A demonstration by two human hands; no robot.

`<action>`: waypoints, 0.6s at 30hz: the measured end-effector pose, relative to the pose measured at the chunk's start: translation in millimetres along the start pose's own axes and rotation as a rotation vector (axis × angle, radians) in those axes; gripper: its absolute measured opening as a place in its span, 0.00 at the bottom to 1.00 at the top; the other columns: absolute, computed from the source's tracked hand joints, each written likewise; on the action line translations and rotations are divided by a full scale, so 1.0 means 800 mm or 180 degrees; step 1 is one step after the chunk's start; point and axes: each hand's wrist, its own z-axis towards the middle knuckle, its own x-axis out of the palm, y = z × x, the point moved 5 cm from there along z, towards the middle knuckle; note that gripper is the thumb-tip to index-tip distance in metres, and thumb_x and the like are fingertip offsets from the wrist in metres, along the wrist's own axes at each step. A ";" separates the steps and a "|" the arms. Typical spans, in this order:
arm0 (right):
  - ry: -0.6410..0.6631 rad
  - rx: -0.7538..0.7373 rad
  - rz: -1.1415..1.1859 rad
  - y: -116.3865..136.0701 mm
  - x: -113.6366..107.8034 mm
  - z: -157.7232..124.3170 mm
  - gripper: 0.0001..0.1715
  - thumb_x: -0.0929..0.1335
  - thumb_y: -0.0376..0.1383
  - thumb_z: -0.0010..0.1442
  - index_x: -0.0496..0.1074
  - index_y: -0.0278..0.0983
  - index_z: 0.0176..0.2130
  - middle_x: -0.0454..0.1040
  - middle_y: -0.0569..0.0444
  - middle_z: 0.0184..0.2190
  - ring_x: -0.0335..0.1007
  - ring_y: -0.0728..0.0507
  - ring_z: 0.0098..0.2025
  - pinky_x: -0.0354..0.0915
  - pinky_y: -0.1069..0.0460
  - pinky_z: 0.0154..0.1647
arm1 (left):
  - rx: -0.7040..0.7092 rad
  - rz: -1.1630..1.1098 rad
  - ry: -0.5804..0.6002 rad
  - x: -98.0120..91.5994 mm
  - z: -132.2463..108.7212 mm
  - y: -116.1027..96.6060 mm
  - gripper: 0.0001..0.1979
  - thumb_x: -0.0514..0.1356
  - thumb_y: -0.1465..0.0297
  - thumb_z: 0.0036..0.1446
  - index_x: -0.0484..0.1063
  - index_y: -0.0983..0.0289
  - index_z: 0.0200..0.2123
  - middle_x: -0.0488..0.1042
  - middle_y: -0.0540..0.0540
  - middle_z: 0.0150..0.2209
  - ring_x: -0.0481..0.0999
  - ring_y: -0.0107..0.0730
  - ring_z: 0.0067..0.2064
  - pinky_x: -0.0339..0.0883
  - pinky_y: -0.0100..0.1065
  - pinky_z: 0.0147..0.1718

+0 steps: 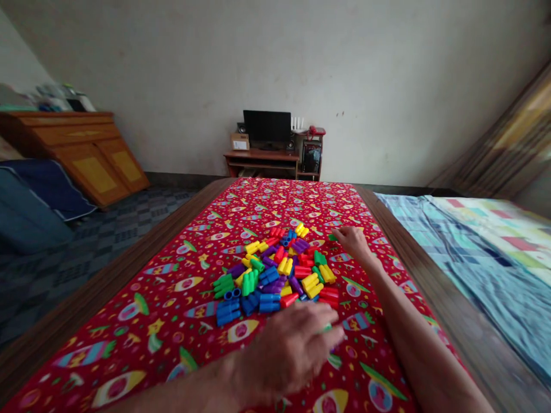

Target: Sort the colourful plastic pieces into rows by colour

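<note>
Notes from my remote feed: two bare human arms, plain skin along all visible length. Left hand (293, 342): bare, broad, rounded at back, motion-blurred; I see fingers (317, 315) as thick, smeared shapes, nails too soft for me to read. Left forearm (198, 393): bare, soft-edged, cropped by bottom of my view. Right hand (353, 241): bare, smaller in my view, outline crisper, knuckles rounded. Right forearm (408, 321): bare, long, smooth-edged, slim at wrist, widening toward elbow.
</note>
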 end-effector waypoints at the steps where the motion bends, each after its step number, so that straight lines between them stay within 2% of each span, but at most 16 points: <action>1: -0.0034 0.0046 0.0135 -0.005 0.002 0.000 0.25 0.63 0.48 0.56 0.69 0.35 0.17 0.65 0.54 0.13 0.59 0.49 0.18 0.49 0.53 0.23 | 0.0439 -0.0020 0.0064 0.016 -0.009 -0.028 0.14 0.52 0.67 0.67 0.71 0.61 0.51 0.73 0.51 0.55 0.67 0.32 0.59 0.64 0.34 0.59; 3: -0.0153 0.0225 0.0468 -0.014 0.002 0.000 0.24 0.62 0.48 0.58 0.74 0.34 0.24 0.71 0.52 0.17 0.64 0.47 0.21 0.53 0.53 0.24 | 0.1074 0.0120 -0.0012 0.048 -0.033 -0.066 0.12 0.53 0.68 0.66 0.73 0.57 0.49 0.72 0.45 0.57 0.66 0.28 0.59 0.66 0.30 0.57; 6: -0.0290 0.0330 0.0645 -0.024 0.001 0.002 0.21 0.63 0.45 0.58 0.78 0.33 0.35 0.77 0.50 0.26 0.71 0.43 0.28 0.59 0.53 0.29 | 0.1030 0.0222 0.0038 0.081 -0.053 -0.072 0.12 0.53 0.69 0.67 0.74 0.55 0.47 0.71 0.42 0.59 0.64 0.28 0.61 0.63 0.32 0.60; 8: -0.0139 0.0272 0.0429 -0.027 0.004 0.003 0.17 0.64 0.40 0.56 0.78 0.34 0.38 0.77 0.51 0.27 0.71 0.43 0.29 0.59 0.53 0.30 | 0.0802 0.0255 -0.0007 0.081 -0.051 -0.059 0.10 0.55 0.68 0.65 0.75 0.55 0.46 0.74 0.45 0.56 0.65 0.32 0.61 0.58 0.39 0.63; 11: 0.0177 0.0118 -0.0189 -0.029 0.011 0.000 0.14 0.64 0.34 0.56 0.78 0.35 0.36 0.75 0.52 0.24 0.69 0.44 0.27 0.56 0.53 0.29 | 0.0462 0.0227 0.0032 0.064 -0.037 -0.040 0.12 0.56 0.65 0.65 0.75 0.59 0.47 0.76 0.49 0.53 0.66 0.36 0.60 0.53 0.45 0.66; 15: 0.0309 -0.0084 -0.0684 -0.024 0.018 -0.006 0.14 0.62 0.33 0.58 0.78 0.35 0.34 0.75 0.51 0.24 0.66 0.46 0.26 0.53 0.54 0.27 | 0.0355 0.0113 0.0384 0.051 -0.029 -0.031 0.15 0.56 0.62 0.64 0.73 0.60 0.50 0.75 0.51 0.54 0.67 0.36 0.59 0.53 0.44 0.64; 18: 0.0341 -0.0117 -0.0650 -0.018 0.022 -0.011 0.15 0.62 0.33 0.59 0.77 0.35 0.39 0.77 0.49 0.27 0.68 0.45 0.28 0.54 0.54 0.28 | 0.0363 0.0037 0.0536 0.052 -0.031 -0.029 0.16 0.55 0.63 0.65 0.71 0.60 0.52 0.74 0.52 0.55 0.65 0.36 0.59 0.54 0.44 0.63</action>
